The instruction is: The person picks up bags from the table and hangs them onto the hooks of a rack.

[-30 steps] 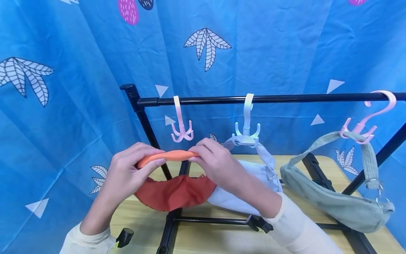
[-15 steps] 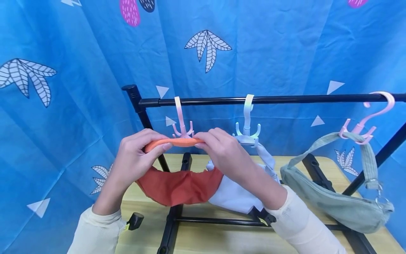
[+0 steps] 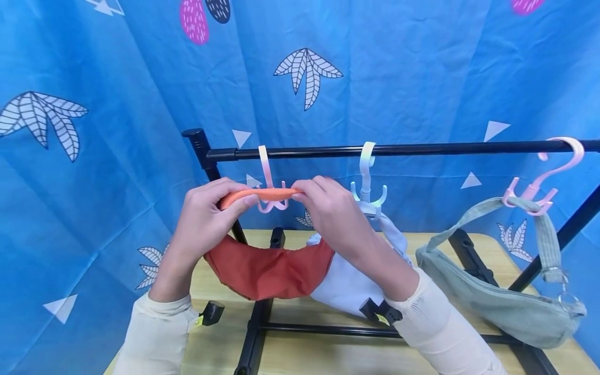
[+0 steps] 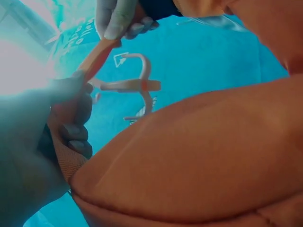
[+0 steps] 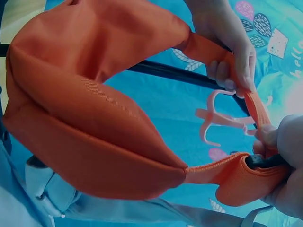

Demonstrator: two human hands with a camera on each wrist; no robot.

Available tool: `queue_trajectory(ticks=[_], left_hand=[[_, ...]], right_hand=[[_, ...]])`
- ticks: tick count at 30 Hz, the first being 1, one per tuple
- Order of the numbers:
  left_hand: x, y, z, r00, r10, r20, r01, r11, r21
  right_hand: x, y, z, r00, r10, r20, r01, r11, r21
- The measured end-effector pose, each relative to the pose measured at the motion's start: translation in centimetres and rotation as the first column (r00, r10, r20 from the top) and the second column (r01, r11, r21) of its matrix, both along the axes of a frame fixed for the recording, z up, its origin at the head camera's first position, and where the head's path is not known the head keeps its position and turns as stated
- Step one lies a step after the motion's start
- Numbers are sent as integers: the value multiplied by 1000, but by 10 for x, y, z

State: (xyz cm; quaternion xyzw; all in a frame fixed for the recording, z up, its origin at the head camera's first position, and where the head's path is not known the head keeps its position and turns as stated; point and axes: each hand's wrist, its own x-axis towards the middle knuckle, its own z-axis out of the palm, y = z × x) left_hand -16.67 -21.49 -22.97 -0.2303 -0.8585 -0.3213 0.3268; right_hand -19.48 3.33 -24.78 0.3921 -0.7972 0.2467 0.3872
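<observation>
An orange-red shoulder bag (image 3: pixel 272 273) hangs below both hands by its orange strap (image 3: pixel 273 195). My left hand (image 3: pixel 202 221) pinches the strap at its left, thumb on the near side. At its right, my right hand (image 3: pixel 335 219) pinches the same strap between thumb and fingers. Between the hands, the strap stretches level in front of the prongs of a pink multi-prong hook (image 3: pixel 265 162) on the rack's bar. The right wrist view has the bag body (image 5: pixel 99 127) dangling, with a buckle (image 5: pixel 265 163) by the right hand.
A black rack bar (image 3: pixel 309 152) crosses above a wooden tabletop (image 3: pixel 225 359). Beside the pink hook, a pale blue hook (image 3: pixel 366 172) carries a light blue bag (image 3: pixel 344 286). A green bag (image 3: pixel 497 299) hangs from another pink hook (image 3: pixel 532 190). Blue patterned cloth (image 3: pixel 403 73) stands behind.
Both hands have raised the orange-red bag and moved slightly right, bringing the strap from below the pink hook up to the level of its prongs. Both grips stay the same.
</observation>
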Motion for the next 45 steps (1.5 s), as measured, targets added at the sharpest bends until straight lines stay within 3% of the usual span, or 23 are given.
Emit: queue_trajectory(ticks=[8,21,27,30,37,45], left_hand=[[3,10,4,994,78,81,-84,994,72],[1,13,-8,981,119,154,-138,983,121],[-2,14,-12,984,100,149,-118,986,118],[-2,14,-12,980,92,177,-115,986,120],[-4,10,-17,952,33,305,-88,982,169],[-7,7,-20,916,-83,392,-27,964,266]], right_hand=[[-3,-1,2,999,-24,45,25,1000,-17],[-9,-6,2,993,-104,55,102,994,42],[-9,-7,1,988,-139,62,135,989,57],[-9,-7,1,988,-147,54,143,987,67],[-10,-6,-2,984,-174,36,170,981,95],[-10,-7,-3,981,-191,30,187,975,117]])
